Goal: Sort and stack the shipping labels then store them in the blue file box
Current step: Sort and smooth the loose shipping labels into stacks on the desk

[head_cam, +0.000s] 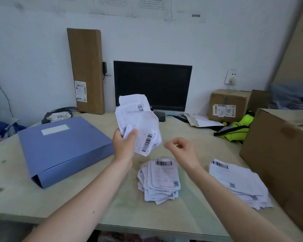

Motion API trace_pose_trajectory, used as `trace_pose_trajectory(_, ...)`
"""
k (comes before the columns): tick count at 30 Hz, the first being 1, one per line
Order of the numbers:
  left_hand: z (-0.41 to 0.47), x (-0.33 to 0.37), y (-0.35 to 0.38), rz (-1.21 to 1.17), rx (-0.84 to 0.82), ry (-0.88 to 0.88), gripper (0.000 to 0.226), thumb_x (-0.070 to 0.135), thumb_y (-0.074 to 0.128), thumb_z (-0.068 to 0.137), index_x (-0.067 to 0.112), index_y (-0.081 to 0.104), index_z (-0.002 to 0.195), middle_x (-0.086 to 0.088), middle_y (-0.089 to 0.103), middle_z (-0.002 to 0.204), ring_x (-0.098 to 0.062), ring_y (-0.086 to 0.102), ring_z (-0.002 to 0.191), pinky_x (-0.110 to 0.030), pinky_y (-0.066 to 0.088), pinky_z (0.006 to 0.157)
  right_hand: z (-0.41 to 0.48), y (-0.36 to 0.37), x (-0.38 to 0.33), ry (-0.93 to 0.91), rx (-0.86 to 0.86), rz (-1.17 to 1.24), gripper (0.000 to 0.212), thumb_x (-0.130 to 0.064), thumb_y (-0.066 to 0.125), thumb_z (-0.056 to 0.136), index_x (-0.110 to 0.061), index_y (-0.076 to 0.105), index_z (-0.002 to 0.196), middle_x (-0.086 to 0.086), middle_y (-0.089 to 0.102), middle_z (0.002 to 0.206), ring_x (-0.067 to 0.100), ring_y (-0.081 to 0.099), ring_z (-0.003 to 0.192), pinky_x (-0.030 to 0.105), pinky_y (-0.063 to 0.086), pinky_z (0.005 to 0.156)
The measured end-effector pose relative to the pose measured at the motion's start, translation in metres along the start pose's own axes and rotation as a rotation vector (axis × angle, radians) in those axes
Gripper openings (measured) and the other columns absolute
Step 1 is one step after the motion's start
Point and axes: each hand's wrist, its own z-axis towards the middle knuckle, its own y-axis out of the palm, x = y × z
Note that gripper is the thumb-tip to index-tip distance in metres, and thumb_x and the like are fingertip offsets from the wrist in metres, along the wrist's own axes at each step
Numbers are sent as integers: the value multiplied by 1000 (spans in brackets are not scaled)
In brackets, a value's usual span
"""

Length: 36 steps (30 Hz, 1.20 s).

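- Pale table point(94, 203) beneath both hands, stained along the left edge.
- Big brown carton point(278, 163) far right of the grip, on the table's right end.
- Dark monitor point(152, 84) straight behind the gripped paper, against the wall.
- Tall flat carton point(86, 67) upright, behind and left of the grip, against the wall.
- Blue file box point(63, 147) just left of the left hand, flat on the table, lid shut, white label patch facing up.
- Small taped carton point(226, 105) behind and right of the grip, near the wall.
- Fanned stack of shipping labels point(240, 182) below and right of the grip, beside the big carton.
- Second stack point(161, 179) directly below the grip, between the two forearms, barcode up.
- Crumpled bunch of labels point(138, 119) raised above the table, in front of the monitor.
- Left hand point(123, 144) curled round the bunch's lower edge, thumb on the front sheet; firm hold.
- Right hand point(182, 151) just right of the bunch, apart from it, fingers loosely curled, thumb near forefinger, holding nothing.
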Motion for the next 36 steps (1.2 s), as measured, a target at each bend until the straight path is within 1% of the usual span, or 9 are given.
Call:
trace_pose_trajectory(4,-16,0,10,-97,16,-58,16,16,66,84,21,60,99,2,69,97,-16,67,86,-31,55,67,-13,13,-22,62,-118,237,43,-33,81,75,-14,53,102,8,72,95,20,71,81,35,57,70)
trace_pose_trajectory(10,-22,-3,8,-253,-135,-309,24,8,74,79,15,67,101,-7,74,101,-27,71,89,-44,59,78,-8,8,-24,34,-71,176,9,-4,59,91,-8,55,98,9,64,89,17,65,69,25,55,50)
trace_pose_trajectory(12,-20,-2,4,-281,-216,-371,27,13,75,79,13,68,105,-8,75,100,-25,71,88,-47,57,84,-3,0,-22,45,-133,89,12,-2,55,92,-7,55,103,10,63,92,17,64,70,26,55,51)
trace_pose_trajectory(16,-19,-3,-3,-291,-401,-468,32,28,65,88,14,63,117,-8,74,108,-24,71,94,-36,58,71,6,-12,-22,30,-219,-85,11,-1,56,90,-6,55,99,17,66,99,20,64,74,29,53,55)
trace_pose_trajectory(21,-19,-12,-8,-220,-506,-509,33,30,46,101,13,58,126,-10,71,115,-26,68,103,-37,57,77,10,-16,-21,27,-224,-36,26,6,62,82,-3,61,106,16,67,100,26,68,86,36,60,69)
trace_pose_trajectory(25,-17,-10,-12,-257,-384,-464,27,28,43,102,16,56,122,-6,72,105,-20,71,84,-29,56,57,10,-17,-15,81,-217,16,56,9,67,77,-19,56,124,7,63,105,22,67,86,29,56,65)
trace_pose_trajectory(30,-6,-14,-19,-284,-179,-425,35,31,42,102,19,49,134,-3,63,126,-19,65,98,-32,59,63,6,-16,-9,64,-313,-191,57,10,51,80,-17,51,131,1,64,87,12,58,69,19,46,55)
trace_pose_trajectory(33,-5,-13,-22,-345,-159,-441,34,30,40,103,20,47,135,-4,62,125,-20,66,96,-34,59,61,1,-5,-3,4,-395,-351,62,0,54,82,-21,42,138,0,64,96,11,58,77,21,50,65)
trace_pose_trajectory(36,-5,-13,-22,-334,-163,-436,34,29,40,103,20,47,135,-4,63,122,-20,66,94,-31,59,57,-3,2,-2,-193,-150,-460,77,-15,68,76,-29,32,143,-6,51,128,10,52,108,29,48,91)
